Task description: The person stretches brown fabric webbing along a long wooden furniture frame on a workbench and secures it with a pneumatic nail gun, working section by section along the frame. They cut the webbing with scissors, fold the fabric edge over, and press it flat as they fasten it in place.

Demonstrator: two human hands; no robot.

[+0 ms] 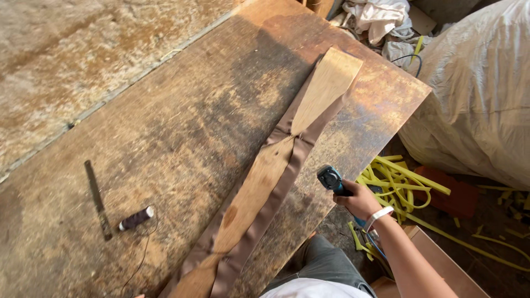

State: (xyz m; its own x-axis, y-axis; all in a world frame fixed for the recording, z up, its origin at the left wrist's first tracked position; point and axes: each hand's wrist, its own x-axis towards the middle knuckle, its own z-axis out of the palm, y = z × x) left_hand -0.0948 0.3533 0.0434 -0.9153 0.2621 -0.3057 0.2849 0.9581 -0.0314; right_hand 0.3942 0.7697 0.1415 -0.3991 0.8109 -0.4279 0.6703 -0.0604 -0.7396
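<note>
Nearest the camera sat the person's own lap: a white shirt hem (314, 289) and grey trousers (323, 262) at the bottom edge, pressed up against the side of a worn wooden workbench (165, 143). Just above them, the right hand (360, 201) was closed around the handle of a blue and black power tool (333, 181), whose round head was held over the near edge of the bench. A white band (379, 215) circled that wrist, and a thin cable trailed down below the hand. The left hand was hardly in view: only a tiny sliver showed at the bottom edge of the bench, so I could not tell whether it was open or closed.

Beside the tool, a long, narrow wooden board (259, 185) lay slantwise on the bench, with a strip of brown fabric (287, 176) folded along its sides and crossing over it near the middle. To the left lay a spool of dark thread (136, 218) and, just beyond it, a slim dark metal blade (97, 200).

Off the bench to the right, yellow plastic strips (397, 182) lay tangled on the floor. Farther back rose a big pale sack (480, 88), and at the far end lay crumpled white cloth (378, 16).
</note>
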